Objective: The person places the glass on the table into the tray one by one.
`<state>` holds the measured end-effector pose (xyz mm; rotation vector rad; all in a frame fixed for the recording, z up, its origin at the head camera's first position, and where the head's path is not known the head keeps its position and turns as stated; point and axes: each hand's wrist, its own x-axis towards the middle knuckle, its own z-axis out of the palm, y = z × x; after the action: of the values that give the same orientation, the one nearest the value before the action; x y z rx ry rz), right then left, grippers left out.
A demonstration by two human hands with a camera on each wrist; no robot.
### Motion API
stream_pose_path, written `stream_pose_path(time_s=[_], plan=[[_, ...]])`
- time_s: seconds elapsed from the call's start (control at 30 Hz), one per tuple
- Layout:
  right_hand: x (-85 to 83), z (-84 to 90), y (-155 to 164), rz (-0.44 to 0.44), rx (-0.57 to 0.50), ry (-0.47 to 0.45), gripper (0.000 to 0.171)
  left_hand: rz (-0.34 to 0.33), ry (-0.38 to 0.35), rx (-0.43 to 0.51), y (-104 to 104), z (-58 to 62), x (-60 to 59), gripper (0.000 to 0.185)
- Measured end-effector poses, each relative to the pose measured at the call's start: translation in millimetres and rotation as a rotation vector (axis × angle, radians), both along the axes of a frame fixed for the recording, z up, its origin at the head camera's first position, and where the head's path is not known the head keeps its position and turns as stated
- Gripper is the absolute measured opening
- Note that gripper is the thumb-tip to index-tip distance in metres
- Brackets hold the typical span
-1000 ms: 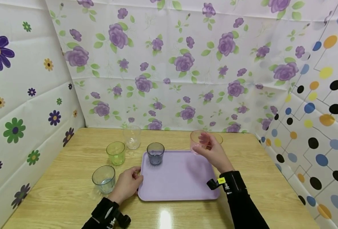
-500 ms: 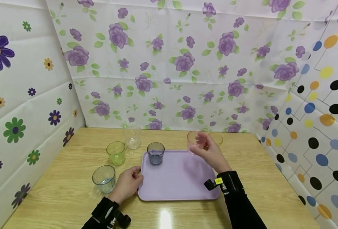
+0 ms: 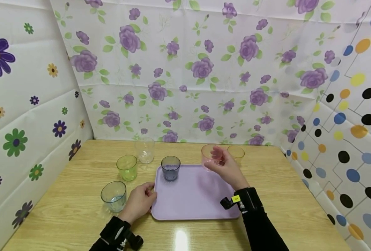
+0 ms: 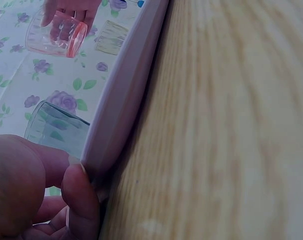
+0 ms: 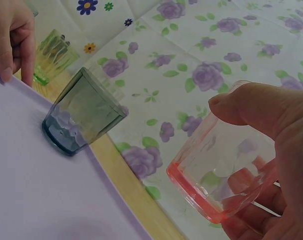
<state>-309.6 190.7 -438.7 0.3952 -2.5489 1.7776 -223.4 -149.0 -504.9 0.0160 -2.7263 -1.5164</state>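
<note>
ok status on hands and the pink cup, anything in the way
Right hand grips pink cup, held above tray's far edge. Left hand pinches tray's left rim. Dark blue cup stands on the tray, apart from the pink cup.

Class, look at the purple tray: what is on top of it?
One dark blue cup stands on the purple tray, near its far left corner. The right hand holds a pink cup above the far edge, hiding a little of the surface there.
</note>
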Motion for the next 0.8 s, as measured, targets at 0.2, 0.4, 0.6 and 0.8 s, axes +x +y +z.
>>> stream_pose_path(time_s=[0.2,0.4,0.6,0.8], plan=[[-0.8,-0.7,-6.7,0.005,-0.010,-0.006,0.083,0.001,-0.001,-0.004,-0.7,0.4,0.2,0.044],[-0.5,-4.1,-12.4,0.001,-0.003,-0.001,0.083,-0.003,-0.003,0.003,-0.4,0.1,0.6,0.044],[0.6,-3.2,-20.4,0.007,0.003,-0.017,0.083,-0.005,0.001,0.005,-0.5,0.1,0.1,0.044],[-0.6,-3.6,-26.6,0.018,0.003,-0.020,0.082,-0.005,0.004,0.002,-0.5,-0.1,-0.6,0.044]])
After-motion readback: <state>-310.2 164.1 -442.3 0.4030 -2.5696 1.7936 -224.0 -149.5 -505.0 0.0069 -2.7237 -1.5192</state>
